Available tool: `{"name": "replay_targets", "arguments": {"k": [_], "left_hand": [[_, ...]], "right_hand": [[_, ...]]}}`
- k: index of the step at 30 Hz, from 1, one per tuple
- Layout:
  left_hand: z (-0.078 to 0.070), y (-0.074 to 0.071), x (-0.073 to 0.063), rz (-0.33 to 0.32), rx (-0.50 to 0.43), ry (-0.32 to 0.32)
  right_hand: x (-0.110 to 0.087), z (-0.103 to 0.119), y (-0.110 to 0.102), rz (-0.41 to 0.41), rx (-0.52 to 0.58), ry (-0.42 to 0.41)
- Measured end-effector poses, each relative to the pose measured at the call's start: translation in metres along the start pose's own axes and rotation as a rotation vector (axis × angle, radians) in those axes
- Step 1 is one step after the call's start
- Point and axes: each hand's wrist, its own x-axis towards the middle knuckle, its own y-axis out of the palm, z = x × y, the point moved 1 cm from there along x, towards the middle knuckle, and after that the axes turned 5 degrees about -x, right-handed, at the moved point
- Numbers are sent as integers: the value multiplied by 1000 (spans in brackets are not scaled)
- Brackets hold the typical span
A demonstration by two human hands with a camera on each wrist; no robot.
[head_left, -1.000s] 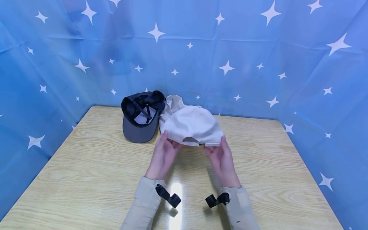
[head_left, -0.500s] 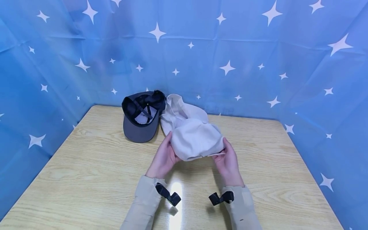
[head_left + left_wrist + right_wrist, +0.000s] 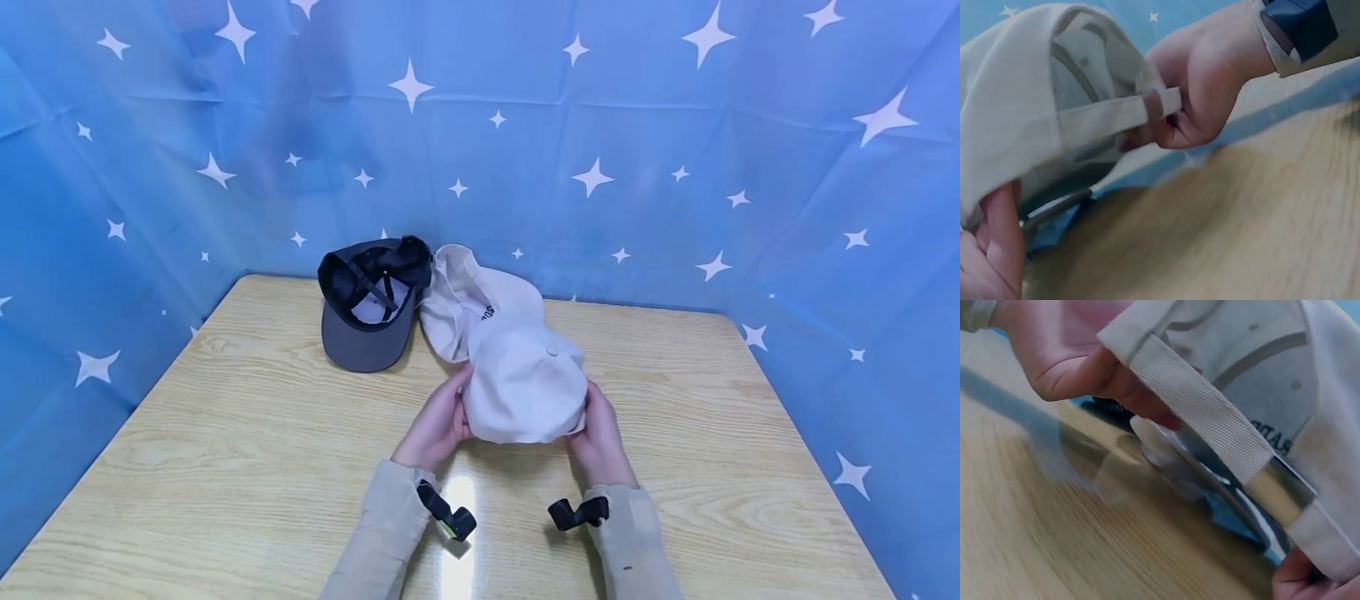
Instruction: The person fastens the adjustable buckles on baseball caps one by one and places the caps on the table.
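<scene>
The wood-grained table (image 3: pixel 247 467) carries a dark cap (image 3: pixel 367 343) at eleven o'clock, its opening upward and brim toward six, and, just beside it at twelve, a white cap (image 3: pixel 513 292). A bright reflection (image 3: pixel 457 571) gleams near six.

An indoor, curtained-off tabletop booth, by the look of it — blue cloth (image 3: pixel 637 75) printed with white four-pointed stars, fold creases showing, fills the top of the frame and runs down both sides around a wood-grain table (image 3: pixel 225 467) in the lower part. The cloth hides the room beyond — home, office or studio, one cannot tell.
</scene>
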Motion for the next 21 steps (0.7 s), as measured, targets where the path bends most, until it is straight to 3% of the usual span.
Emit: {"name": "replay_targets", "arguments": {"k": [6,10,13,16,21], "left_hand": [[16,-2,8,-1,-21,94],[25,2,13,-1,46,150],[30,5,17,-36,119,187],[35,10,23,-72,185,233],[43,22,34,-81,243,287]], "right_hand": [[2,3,-9,-39,-97,-88],[0,7,-12,-99,-164,-138],[-4,12,-12,-175,-179,-177],[-6,17,-12,-231,-130,-225],[-8,24,-20,-241,14,-250]]}}
